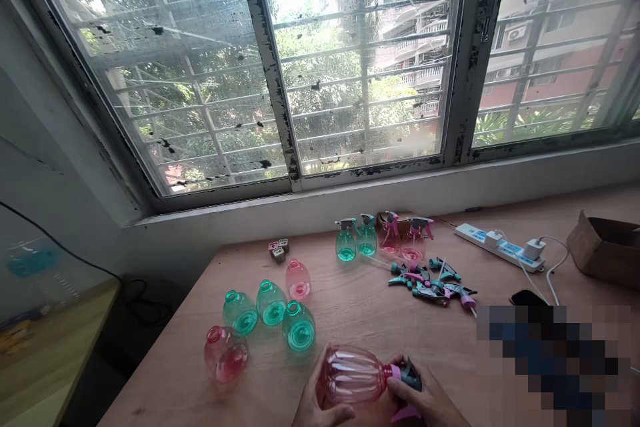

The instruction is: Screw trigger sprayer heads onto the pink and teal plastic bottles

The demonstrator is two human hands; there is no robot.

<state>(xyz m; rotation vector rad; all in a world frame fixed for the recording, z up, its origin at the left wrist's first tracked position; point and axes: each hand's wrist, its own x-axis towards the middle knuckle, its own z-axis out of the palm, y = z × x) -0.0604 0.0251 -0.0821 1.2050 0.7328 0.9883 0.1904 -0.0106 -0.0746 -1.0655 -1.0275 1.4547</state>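
- Counter (360, 320): a wooden top under the window, carrying all the parts; the work sits at its near edge.
- Pink bottle (353, 373): held on its side just above the counter, base toward the left hand and neck toward the right. It looks like thin, clear, empty plastic, so judge it light, springy and easy to dent. The ribbed belly gives the best purchase.
- Left hand (320, 403): closed around the bottle's lower belly, cradling it from beneath.
- Right hand (425, 400): closed on the trigger sprayer (407, 377) at the neck; the teal and pink head is stiff and small, best gripped at its collar.
- Loose bottles (273, 303): green and pink, without heads, just left of the work.
- Spare sprayer heads (433, 283): piled well apart, near four finished bottles (383, 240).
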